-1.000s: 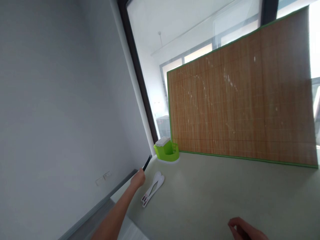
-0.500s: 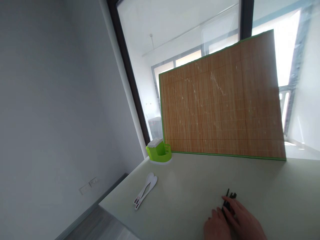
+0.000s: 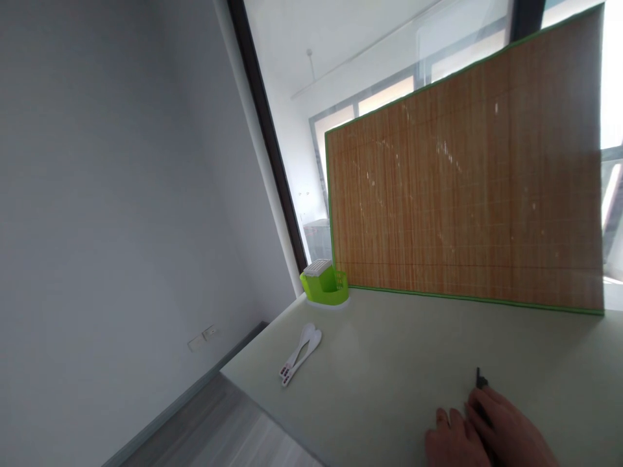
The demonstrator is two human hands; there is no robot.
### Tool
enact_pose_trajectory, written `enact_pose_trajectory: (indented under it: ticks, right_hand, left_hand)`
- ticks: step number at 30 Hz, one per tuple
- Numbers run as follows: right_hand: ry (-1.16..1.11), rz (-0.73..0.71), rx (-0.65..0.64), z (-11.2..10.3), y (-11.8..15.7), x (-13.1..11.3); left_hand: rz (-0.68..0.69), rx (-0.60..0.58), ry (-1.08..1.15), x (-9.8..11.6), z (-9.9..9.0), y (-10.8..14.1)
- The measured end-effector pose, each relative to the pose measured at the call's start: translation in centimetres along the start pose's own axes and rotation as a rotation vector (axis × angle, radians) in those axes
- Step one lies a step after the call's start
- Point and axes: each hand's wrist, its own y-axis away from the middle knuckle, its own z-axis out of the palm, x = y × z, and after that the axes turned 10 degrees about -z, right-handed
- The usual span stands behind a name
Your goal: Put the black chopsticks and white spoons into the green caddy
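Observation:
Near the lower right of the head view, my right hand (image 3: pixel 509 425) is closed around a small black object (image 3: pixel 481 379). One thin prong of it sticks out past the fingertips, and the rest is hidden under the hand, so its kind does not show. My left hand (image 3: pixel 456 441) is curled on the tabletop close beside the right one. Its fingertips point down, and whatever they grip is covered. Two white spoons (image 3: pixel 302 353) lie crossed on the pale table (image 3: pixel 384 370), well to the left of both hands.
A green caddy (image 3: pixel 326 288) with a light grey top stands at the table's back left corner. Behind the table rises a brown bamboo mat (image 3: pixel 462 188) with green edging, in front of a window. A grey wall (image 3: pixel 121 194) fills the left side.
The view has shifted, so the table things and both hands appear farther right. My right hand now covers more of the black object, leaving less of it showing.

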Motion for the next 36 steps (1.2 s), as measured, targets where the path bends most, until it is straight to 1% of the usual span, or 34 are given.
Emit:
enact_pose_trajectory:
  ticks: [2,3,4,6,8,9,11,13,15,18,21,23,25,26,27,29,34,36]
  right_hand:
    - [0.013,-0.016,0.003,0.1,-0.1,0.1]
    - [0.013,-0.023,0.003,0.2,-0.1,0.1]
    - [0.01,-0.029,0.001,0.2,-0.1,0.1]
    - [0.005,-0.031,0.001,0.3,-0.1,0.1]
    - [0.011,-0.025,0.01,0.4,0.0,0.2]
    - [0.015,-0.022,0.016,0.4,0.1,0.2]
    - [0.022,-0.016,0.028,0.5,0.2,0.3]
    - [0.017,-0.017,0.026,0.5,0.2,0.4]
    - [0.01,-0.019,0.01,0.5,0.1,0.5]
    - [0.018,-0.02,-0.003,0.3,0.1,0.5]
    - [0.041,-0.021,0.009,0.1,0.2,0.5]
    - [0.047,-0.024,0.011,0.1,0.3,0.5]
    - [0.05,-0.025,0.009,0.1,0.3,0.5]
    - [0.051,-0.025,0.006,0.0,0.3,0.4]
    - [0.054,-0.024,0.003,0.0,0.2,0.4]
    - [0.062,-0.024,0.0,-0.1,0.2,0.3]
    - [0.098,-0.035,-0.002,-0.5,0.0,-0.3]
    - [0.118,-0.034,-0.012,-0.7,-0.1,-0.6]
  left_hand:
    - [0.045,0.094,-0.039,-2.9,-2.6,-0.3]
    - [0.039,0.182,-0.065,-4.8,-4.1,-0.7]
    - [-0.003,0.301,-0.107,-6.9,-5.8,-1.1]
    - [-0.147,0.458,-0.218,-11.6,-9.0,-2.2]
    - [-0.288,0.539,-0.342,-16.3,-11.7,-3.1]
    - [-0.36,0.547,-0.399,-18.4,-12.7,-3.5]
    - [-0.468,0.534,-0.477,-22.1,-14.0,-4.1]
    - [-0.538,0.488,-0.506,-24.8,-14.3,-4.6]
    - [-0.568,0.449,-0.508,-26.5,-14.2,-5.1]
    - [-0.561,0.438,-0.506,-27.7,-13.7,-5.8]
    - [-0.547,0.431,-0.503,-27.9,-13.4,-6.0]
    - [-0.545,0.419,-0.502,-27.6,-13.4,-5.9]
    - [-0.54,0.41,-0.503,-26.6,-13.2,-5.6]
    - [-0.531,0.401,-0.503,-25.8,-12.9,-5.4]
    - [-0.516,0.388,-0.501,-24.8,-12.6,-5.1]
    - [-0.452,0.348,-0.486,-21.9,-11.5,-4.5]
    - [-0.21,0.209,-0.353,-12.5,-7.5,-3.0]
    - [-0.161,0.137,-0.278,-9.1,-5.6,-2.6]
